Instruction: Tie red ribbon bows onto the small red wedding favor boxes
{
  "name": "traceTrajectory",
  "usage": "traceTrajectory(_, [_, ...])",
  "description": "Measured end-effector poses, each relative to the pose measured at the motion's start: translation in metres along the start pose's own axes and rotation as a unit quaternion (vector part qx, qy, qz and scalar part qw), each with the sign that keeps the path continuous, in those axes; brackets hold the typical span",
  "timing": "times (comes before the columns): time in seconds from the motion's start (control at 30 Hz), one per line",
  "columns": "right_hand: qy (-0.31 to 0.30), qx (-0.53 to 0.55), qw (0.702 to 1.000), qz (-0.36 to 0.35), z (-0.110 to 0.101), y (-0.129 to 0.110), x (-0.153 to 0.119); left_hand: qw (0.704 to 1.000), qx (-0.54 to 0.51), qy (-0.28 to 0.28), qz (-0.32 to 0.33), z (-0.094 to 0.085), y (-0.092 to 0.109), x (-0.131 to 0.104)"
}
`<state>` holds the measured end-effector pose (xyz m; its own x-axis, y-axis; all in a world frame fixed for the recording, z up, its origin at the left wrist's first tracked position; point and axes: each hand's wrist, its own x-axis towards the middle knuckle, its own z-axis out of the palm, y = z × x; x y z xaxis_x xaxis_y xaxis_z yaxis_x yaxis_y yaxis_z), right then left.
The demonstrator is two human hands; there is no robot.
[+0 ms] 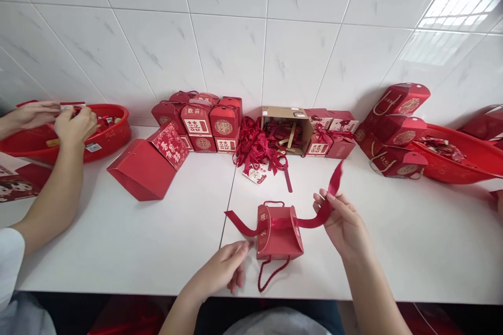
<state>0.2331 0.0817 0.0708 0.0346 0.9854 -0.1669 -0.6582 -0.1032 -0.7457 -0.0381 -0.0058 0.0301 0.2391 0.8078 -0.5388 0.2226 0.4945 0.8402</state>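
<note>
A small red gift box [280,241] lies on the table in front of me, with a twisted cord handle at its near side and another at its far side. A red ribbon [244,226] passes through the box top, and both ends stick out past its sides. My right hand [343,220] pinches the ribbon's right length between thumb and fingers, its tip pointing up. The ribbon's left end hangs loose above the table. My left hand [228,267] rests just left of the box, fingers loosely curled and apart, with nothing visible in them.
Behind lie a pile of red ribbons [257,144], an open cardboard box [285,111] and stacked red gift boxes [198,125]. A larger red box [143,170] stands left. Red baskets [118,136] flank both sides; a co-worker's hands [74,120] work over the left one.
</note>
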Motion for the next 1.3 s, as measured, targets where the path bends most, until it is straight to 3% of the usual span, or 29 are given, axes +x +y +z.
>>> traceTrajectory(0.07, [0.033,0.031,0.999,0.003,-0.010,0.002,-0.003,0.996,-0.087,0.011,0.015,0.009,-0.001,0.003])
traceTrajectory(0.13, [0.061,0.055,0.997,0.003,-0.015,0.002,-0.005,0.971,-0.230,0.047,0.040,0.014,0.003,0.008])
traceTrajectory(0.27, [0.085,0.088,0.992,0.011,-0.017,-0.003,-0.009,0.833,-0.533,0.141,0.037,0.014,0.020,0.023])
traceTrajectory(0.33, [0.087,0.101,0.991,0.011,-0.015,-0.005,-0.010,0.796,-0.580,0.172,0.031,0.010,0.028,0.030])
traceTrajectory(0.43, [0.095,0.117,0.989,-0.004,-0.014,-0.006,-0.009,0.771,-0.598,0.210,0.058,0.003,0.038,0.033])
traceTrajectory(0.6, [0.104,0.118,0.986,-0.046,-0.019,-0.010,-0.009,0.737,-0.582,0.302,0.164,-0.006,0.055,0.018])
traceTrajectory(0.77, [0.079,0.087,0.987,-0.106,-0.014,-0.015,-0.011,0.742,-0.454,0.370,0.326,-0.010,0.076,0.000])
traceTrajectory(0.93, [0.007,-0.006,0.978,-0.209,0.009,-0.027,-0.010,0.751,-0.296,0.393,0.440,-0.004,0.107,-0.009])
traceTrajectory(1.1, [-0.086,-0.131,0.954,-0.255,0.036,-0.038,-0.013,0.791,-0.187,0.369,0.452,0.008,0.129,-0.012])
traceTrajectory(1.3, [-0.097,-0.155,0.956,-0.231,0.051,-0.041,-0.014,0.806,-0.192,0.343,0.443,0.023,0.139,-0.014])
